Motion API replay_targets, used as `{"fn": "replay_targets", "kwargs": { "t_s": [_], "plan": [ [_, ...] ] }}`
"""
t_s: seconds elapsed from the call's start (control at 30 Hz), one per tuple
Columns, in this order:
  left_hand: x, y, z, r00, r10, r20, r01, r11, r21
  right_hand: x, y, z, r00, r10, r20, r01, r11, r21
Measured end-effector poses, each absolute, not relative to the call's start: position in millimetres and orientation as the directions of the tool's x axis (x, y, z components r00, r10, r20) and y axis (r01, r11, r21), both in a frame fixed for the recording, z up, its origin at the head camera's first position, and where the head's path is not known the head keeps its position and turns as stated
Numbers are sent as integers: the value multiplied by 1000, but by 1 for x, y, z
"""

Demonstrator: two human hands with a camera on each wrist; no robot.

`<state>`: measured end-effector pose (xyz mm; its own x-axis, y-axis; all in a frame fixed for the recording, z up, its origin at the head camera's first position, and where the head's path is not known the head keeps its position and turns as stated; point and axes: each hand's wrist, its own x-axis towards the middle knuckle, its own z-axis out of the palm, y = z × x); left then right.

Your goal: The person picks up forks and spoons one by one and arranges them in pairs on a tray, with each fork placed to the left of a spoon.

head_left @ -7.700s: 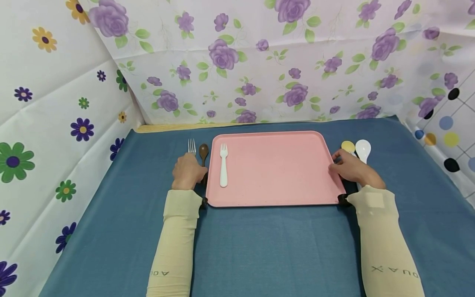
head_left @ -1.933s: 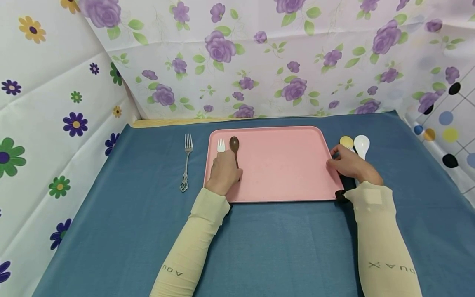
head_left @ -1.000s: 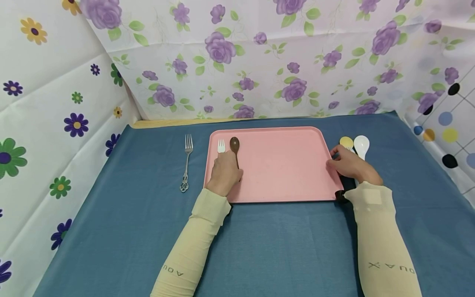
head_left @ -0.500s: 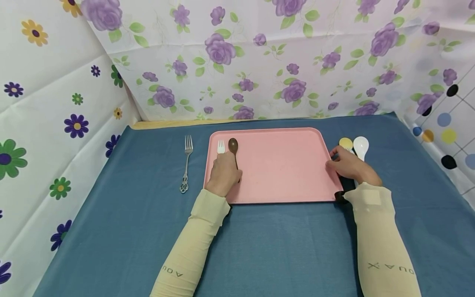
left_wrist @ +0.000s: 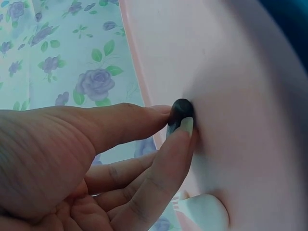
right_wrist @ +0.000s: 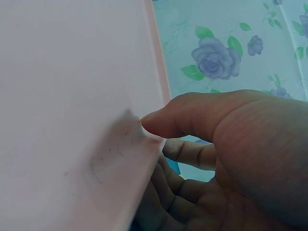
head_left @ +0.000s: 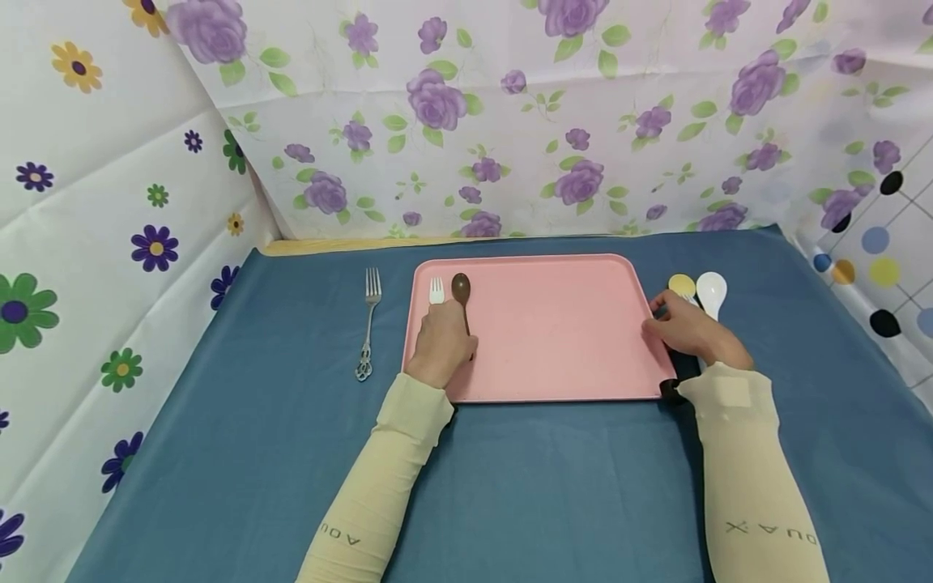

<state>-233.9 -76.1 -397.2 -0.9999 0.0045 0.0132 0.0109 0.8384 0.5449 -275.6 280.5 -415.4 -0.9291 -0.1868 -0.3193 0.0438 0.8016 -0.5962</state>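
Over the left part of the pink tray [head_left: 561, 324], my left hand [head_left: 440, 344] pinches a brown spoon [head_left: 461, 287] by its handle, bowl toward the back. In the left wrist view the dark handle end [left_wrist: 182, 109] sits between thumb and fingertips, close over the tray. A white fork [head_left: 436, 290] lies beside it on the tray, its handle mostly hidden by that hand. My right hand [head_left: 692, 330] grips the tray's right edge; the right wrist view shows the thumb [right_wrist: 173, 118] on top and the other fingers beyond the rim.
Left of the tray, a silver fork [head_left: 368, 324] with an ornate handle lies on the blue cloth [head_left: 554, 486]. Behind my right hand are a white spoon [head_left: 711, 291] and a yellow-headed utensil [head_left: 681, 284], partly hidden. Flowered sheets [head_left: 510, 121] stand at the back and left.
Since the oldest frame, my left hand has carried the brown spoon rightward from the cloth to beside the white fork over the tray. Over the last two seconds, both hands have stayed in place.
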Motion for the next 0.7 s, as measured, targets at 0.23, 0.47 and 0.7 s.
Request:
{"fn": "replay_targets", "kwargs": {
  "t_s": [0.23, 0.47, 0.7],
  "plan": [
    [-233, -76, -397, -1000, 8, 30, 22, 844, 535, -276, 280, -416, -930, -175, -322, 54, 804, -592],
    [-233, -77, -397, -999, 5, 46, 29, 846, 533, -277, 280, -416, -931, -168, -324, 63, 801, -596],
    [-233, -77, -395, -996, -8, 88, 38, 863, 503, -276, 279, -416, -931, -166, -324, 66, 798, -599]
  ]
}}
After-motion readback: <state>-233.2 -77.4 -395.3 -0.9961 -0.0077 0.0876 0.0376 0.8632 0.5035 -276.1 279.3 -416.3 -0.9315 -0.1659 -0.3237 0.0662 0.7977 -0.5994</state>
